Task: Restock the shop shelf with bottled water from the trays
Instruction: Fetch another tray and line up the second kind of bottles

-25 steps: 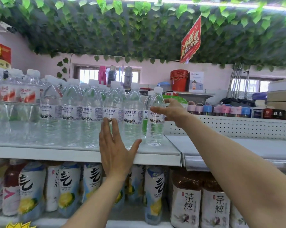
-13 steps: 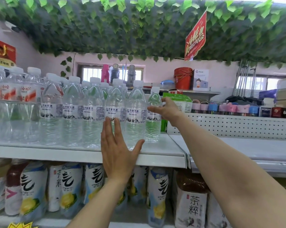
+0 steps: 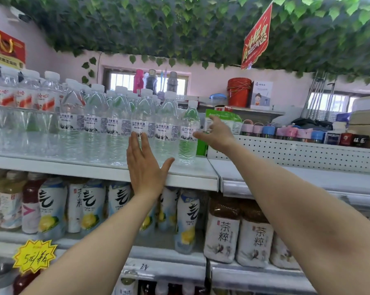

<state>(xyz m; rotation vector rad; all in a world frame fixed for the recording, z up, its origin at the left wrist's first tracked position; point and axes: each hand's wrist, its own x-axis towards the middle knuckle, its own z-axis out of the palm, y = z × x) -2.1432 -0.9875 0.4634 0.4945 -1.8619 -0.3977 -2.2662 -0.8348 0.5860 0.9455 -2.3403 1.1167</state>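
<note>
Released from the right hand's grip of a moment ago, the end water bottle (image 3: 188, 133) now stands upright on its own, pushed in at the right end of the row of water bottles (image 3: 94, 124) on the upper shelf (image 3: 192, 180). The left hand (image 3: 145, 169) is flat with straight fingers, its tips against the front bottles, and it holds nothing. Just right of the end bottle, the right hand (image 3: 216, 135) is spread open with its thumb at the label. It is the nearer hand. No trays are in view.
</note>
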